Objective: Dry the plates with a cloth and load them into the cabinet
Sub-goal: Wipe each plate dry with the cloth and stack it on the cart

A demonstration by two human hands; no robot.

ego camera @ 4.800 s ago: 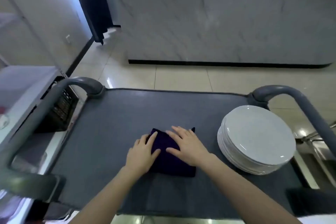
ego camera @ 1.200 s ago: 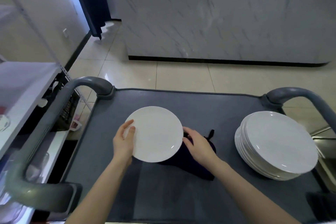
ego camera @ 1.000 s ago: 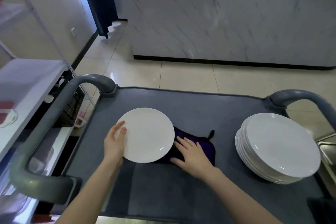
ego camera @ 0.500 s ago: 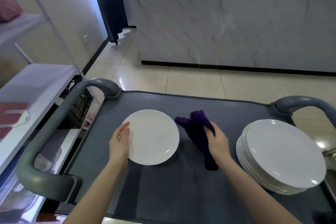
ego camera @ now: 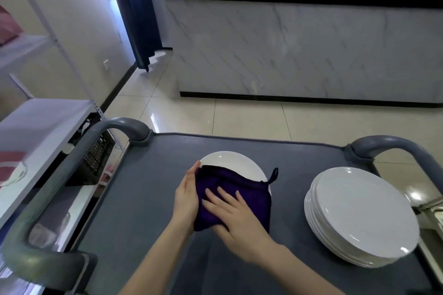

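Note:
A single white plate lies in the middle of the grey cart top, mostly covered by a dark purple cloth. My right hand presses flat on the cloth with its fingers spread. My left hand holds the plate's left edge, fingers straight along the rim beside the cloth. A stack of several white plates stands on the right side of the cart.
Grey cart handles rise at the left and right. A white metal shelf unit stands to the left, with a dark crate below. A marble-fronted counter stands across the tiled floor.
My right hand lifted the cloth off the cart and laid it over the single plate, and now presses on it. My left hand has stayed at the plate's left edge.

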